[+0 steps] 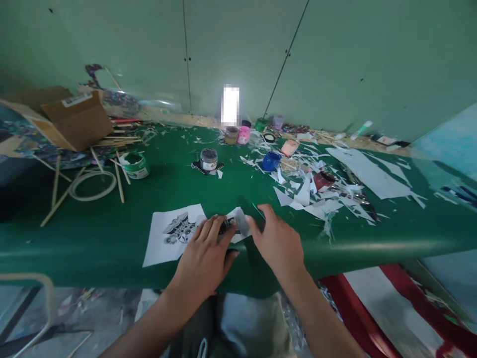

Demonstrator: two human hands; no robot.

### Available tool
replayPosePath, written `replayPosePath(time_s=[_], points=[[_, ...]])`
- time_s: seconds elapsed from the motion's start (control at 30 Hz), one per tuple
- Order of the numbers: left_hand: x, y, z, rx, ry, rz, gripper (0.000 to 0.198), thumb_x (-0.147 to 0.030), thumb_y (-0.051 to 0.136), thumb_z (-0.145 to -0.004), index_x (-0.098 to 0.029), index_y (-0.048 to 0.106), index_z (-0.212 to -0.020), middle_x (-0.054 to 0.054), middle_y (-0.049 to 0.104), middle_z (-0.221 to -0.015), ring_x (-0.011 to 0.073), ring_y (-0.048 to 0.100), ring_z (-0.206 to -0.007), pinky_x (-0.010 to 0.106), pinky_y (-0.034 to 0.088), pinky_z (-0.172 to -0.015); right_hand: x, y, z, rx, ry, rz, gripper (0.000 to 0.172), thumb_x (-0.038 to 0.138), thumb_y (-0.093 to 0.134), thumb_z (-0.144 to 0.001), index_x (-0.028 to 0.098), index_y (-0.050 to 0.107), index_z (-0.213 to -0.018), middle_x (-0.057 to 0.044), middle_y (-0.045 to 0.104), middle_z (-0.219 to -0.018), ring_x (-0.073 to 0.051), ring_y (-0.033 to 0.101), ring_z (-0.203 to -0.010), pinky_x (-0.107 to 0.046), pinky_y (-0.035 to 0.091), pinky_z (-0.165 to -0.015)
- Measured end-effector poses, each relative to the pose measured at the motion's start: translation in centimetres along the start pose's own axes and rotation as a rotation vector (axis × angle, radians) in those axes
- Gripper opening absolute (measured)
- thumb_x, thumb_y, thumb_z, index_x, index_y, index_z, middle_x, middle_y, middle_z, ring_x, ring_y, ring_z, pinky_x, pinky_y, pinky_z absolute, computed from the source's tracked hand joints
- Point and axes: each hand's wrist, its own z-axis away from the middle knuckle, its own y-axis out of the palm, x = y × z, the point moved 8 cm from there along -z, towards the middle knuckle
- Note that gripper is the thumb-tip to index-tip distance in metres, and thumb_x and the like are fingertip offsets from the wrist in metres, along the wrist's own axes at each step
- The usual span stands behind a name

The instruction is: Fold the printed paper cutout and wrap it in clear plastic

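My left hand presses paper; my right hand holds a green tool; scraps clutter the bench beyond.

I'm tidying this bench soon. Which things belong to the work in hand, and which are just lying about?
Seemingly in use:
- paper piece, under the left hand
- green tool, at the right hand
- printed sheet

Probably lying about:
- box
- green jar
- blue jar
- scraps

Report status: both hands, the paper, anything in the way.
Left hand on small paper piece. Right hand at its right edge, thin green tool alongside. Printed sheet to the left; scraps farther right, apart from the piece.
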Motion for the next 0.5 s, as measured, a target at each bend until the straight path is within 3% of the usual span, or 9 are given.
replayPosePath(time_s=[0.17, 0.4, 0.5], points=[[0.8, -0.2, 0.5, 0.023, 0.018, 0.017, 0.037, -0.031, 0.055, -0.087, -0.023, 0.055, -0.123, 0.008, 0.055, -0.135, 0.0308, 0.047, -0.127, 0.054, 0.036, -0.107, 1.6, 1.4, -1.6, -0.016, -0.09, 0.173, 0.039, 0.049, 0.03, -0.097, 0.021, 0.05, -0.116, -0.007, 0.066, -0.091, -0.016, 0.062, -0.055, -0.025, 0.025, -0.042], [2.4, -0.2, 0.9, 0.096, 0.007, 0.06, 0.032, -0.036, 0.05, -0.091, -0.027, 0.057, -0.122, 0.001, 0.05, -0.141, 0.0293, 0.042, -0.131, 0.057, 0.031, -0.11, -1.6, 1.5, -3.1, -0.023, -0.103, 0.215, 0.034, 0.04, 0.031, -0.098, 0.02, 0.049, -0.119, -0.006, 0.066, -0.09, -0.015, 0.059, -0.053, -0.024, 0.022, -0.04], [2.8, -0.3, 0.7, 0.11, 0.017, 0.073, 0.03, -0.036, 0.046, -0.093, -0.028, 0.059, -0.119, 0.0, 0.052, -0.139, 0.0275, 0.042, -0.131, 0.056, 0.032, -0.111, -1.5, 0.9, -2.6, -0.052, -0.079, 0.153, 0.037, 0.043, 0.03, -0.098, 0.02, 0.049, -0.118, -0.007, 0.067, -0.092, -0.014, 0.058, -0.053, -0.024, 0.024, -0.04]])
